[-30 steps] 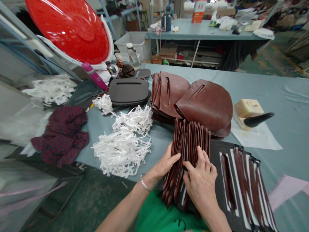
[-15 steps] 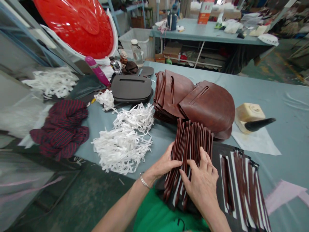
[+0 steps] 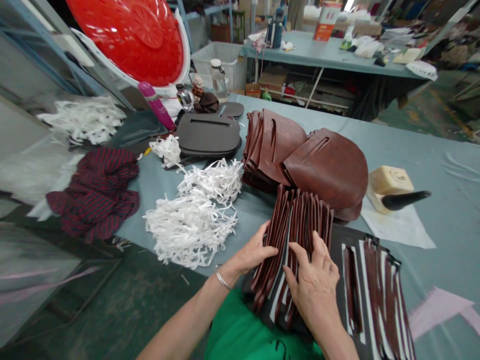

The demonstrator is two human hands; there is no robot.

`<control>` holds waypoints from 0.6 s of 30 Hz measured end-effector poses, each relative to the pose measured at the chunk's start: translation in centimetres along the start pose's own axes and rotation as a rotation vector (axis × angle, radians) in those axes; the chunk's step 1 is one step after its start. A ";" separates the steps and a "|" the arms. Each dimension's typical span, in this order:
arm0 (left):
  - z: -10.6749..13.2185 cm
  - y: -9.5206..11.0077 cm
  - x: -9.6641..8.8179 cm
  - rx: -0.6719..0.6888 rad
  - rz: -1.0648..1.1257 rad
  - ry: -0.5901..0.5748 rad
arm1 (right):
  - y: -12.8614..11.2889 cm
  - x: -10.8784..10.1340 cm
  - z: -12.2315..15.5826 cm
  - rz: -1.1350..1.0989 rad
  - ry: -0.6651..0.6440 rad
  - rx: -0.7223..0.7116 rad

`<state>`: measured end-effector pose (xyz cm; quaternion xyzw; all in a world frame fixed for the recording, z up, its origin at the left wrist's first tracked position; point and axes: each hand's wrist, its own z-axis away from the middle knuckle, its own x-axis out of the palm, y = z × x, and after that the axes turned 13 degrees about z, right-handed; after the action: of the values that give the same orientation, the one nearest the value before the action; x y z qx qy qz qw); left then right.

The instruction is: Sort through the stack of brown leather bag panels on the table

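Observation:
A row of narrow brown leather strips (image 3: 304,212) stands on edge in front of me, with white strips showing between some of them. My left hand (image 3: 252,254) is curled round the left side of the row, its thumb over the top and its fingertips partly hidden. On the right part of the row lies my right hand (image 3: 315,280), fingers and thumb spread apart and touching the strips. A white line shows in the gap between the two hands. More brown strips (image 3: 392,295) lie flat on a black board (image 3: 339,234) to the right.
Stacked brown leather panels (image 3: 330,165) with slots sit behind the row. White ribbon scraps (image 3: 191,230) lie left, near a striped cloth (image 3: 97,192) and dark slotted panels (image 3: 208,135). A cream container (image 3: 392,180) with a black-handled tool (image 3: 407,200) stands right.
The left hand has shifted slightly left, away from the right hand, and the gap between strips is wider. The view has moved slightly.

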<state>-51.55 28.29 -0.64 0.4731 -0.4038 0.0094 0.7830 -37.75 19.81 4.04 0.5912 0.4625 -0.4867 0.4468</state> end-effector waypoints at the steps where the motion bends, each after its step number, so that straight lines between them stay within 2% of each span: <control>1: 0.0 0.1 0.0 -0.002 -0.005 -0.001 | -0.2 -0.2 -0.1 0.008 -0.019 0.008; 11: -0.1 0.0 -0.2 0.010 -0.007 0.014 | -2.6 -1.4 -1.0 0.159 -0.123 0.109; 18: -0.1 0.0 -0.3 0.012 0.004 0.015 | -2.0 -0.9 -0.8 0.121 -0.126 0.076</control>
<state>-51.71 28.46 -0.80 0.4770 -0.3987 0.0168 0.7831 -39.70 20.86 4.92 0.6028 0.3781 -0.5122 0.4810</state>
